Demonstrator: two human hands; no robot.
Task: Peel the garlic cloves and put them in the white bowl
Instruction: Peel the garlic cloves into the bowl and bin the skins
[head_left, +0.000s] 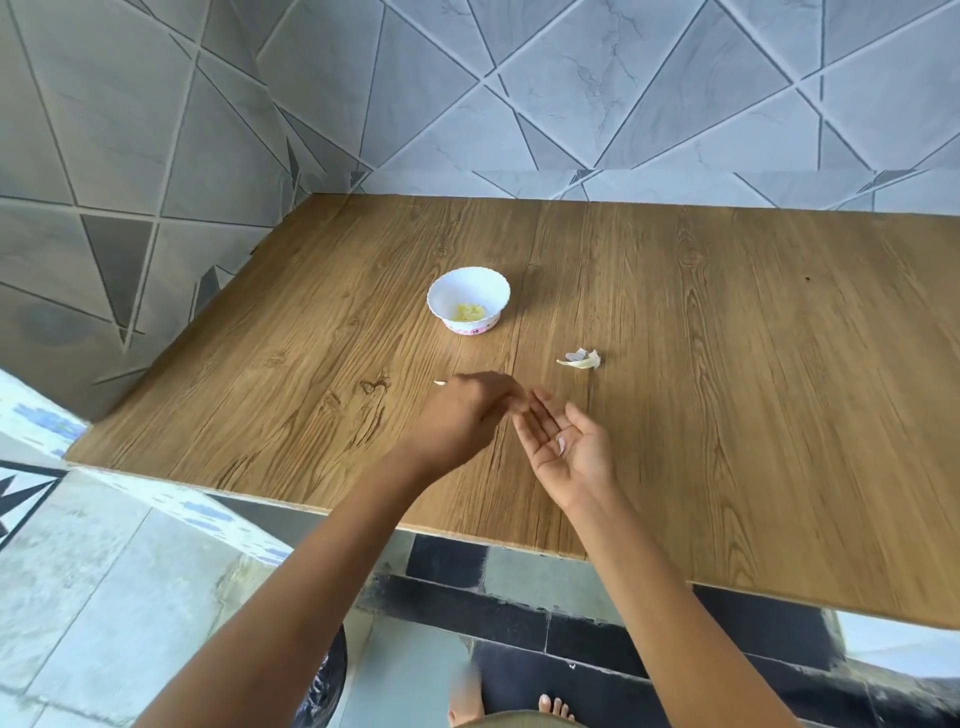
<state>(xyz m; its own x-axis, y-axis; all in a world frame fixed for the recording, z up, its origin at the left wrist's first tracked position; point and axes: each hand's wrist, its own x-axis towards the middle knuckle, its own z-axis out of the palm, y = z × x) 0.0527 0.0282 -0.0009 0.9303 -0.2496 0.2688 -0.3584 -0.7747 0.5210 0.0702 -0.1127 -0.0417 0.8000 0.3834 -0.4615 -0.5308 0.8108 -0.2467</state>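
Tilting the flat-open right hand (579, 454) drops its loose garlic piece (561, 446) short of the white bowl (467, 291).
Left hand (462, 410) is curled; I cannot tell whether it holds anything.

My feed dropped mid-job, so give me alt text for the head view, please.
Over a wooden table, the right hand lies open, palm up, with a small pale garlic piece on it; the left hand, fingers curled, meets its fingertips. Beyond stand a white bowl holding peeled cloves and, right of it, loose skins.
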